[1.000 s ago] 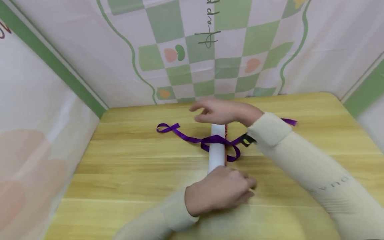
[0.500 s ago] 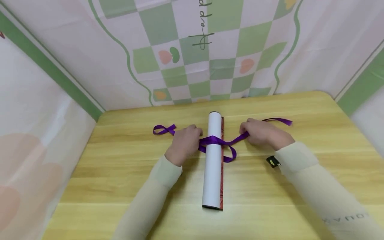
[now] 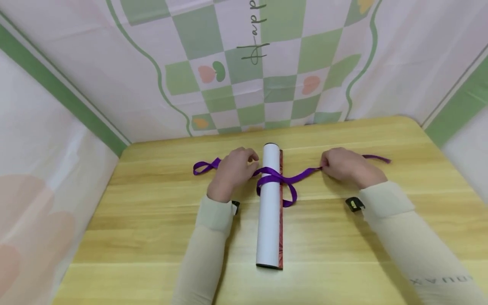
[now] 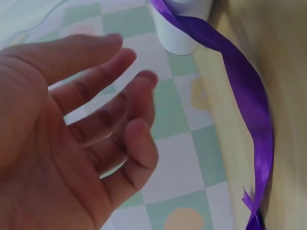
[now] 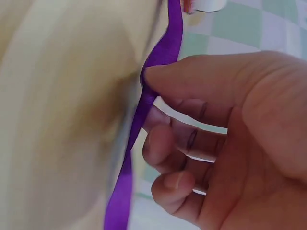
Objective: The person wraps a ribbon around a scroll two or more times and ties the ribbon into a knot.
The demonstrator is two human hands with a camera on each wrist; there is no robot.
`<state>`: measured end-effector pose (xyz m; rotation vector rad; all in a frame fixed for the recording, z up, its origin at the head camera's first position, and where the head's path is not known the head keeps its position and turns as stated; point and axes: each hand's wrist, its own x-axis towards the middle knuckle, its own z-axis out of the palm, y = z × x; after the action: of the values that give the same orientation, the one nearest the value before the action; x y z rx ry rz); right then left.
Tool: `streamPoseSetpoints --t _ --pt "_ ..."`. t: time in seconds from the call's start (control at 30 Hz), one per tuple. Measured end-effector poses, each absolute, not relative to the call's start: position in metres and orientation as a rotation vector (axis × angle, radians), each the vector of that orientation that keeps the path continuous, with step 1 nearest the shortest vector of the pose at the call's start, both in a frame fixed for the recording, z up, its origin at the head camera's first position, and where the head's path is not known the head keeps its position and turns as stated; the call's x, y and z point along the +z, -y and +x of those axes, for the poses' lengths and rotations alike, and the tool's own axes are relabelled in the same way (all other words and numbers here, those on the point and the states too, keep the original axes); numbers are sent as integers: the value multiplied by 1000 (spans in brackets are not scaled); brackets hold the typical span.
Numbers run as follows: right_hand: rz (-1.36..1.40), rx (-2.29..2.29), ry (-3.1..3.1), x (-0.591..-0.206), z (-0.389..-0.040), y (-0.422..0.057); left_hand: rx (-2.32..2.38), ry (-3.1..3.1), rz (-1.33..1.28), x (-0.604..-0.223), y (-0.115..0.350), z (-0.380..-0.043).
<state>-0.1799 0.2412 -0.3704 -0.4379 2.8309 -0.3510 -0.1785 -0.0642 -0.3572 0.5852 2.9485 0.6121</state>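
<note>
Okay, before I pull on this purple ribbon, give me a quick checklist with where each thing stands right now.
1. Right hand has the purple ribbon: ok, pinched with the thumb.
2. Left hand has its side of the ribbon: not ok, the left wrist view shows it holding nothing.
3. White roll lies on the table: ok.
4. Ribbon crosses over the roll: ok.
5. Ribbon is free of slack: not ok, a loose loop sticks out on the roll's right side.
6. Ribbon runs smoothly beneath the roll: cannot tell, the underside is hidden.
</note>
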Motion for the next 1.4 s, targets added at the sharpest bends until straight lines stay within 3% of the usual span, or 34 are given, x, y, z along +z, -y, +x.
streamPoseSetpoints --t 0.47,1.03,1.4 --pt "-436 -987 -2746 -299 -146 -207 647 -2775 823 -356 52 -167" --pt "-646 -1815 -2342 -278 -131 -177 533 -2870 881 -369 45 -167" --pt "-520 -1957 -2231 -282 -131 -163 682 -2854 810 -370 50 -171"
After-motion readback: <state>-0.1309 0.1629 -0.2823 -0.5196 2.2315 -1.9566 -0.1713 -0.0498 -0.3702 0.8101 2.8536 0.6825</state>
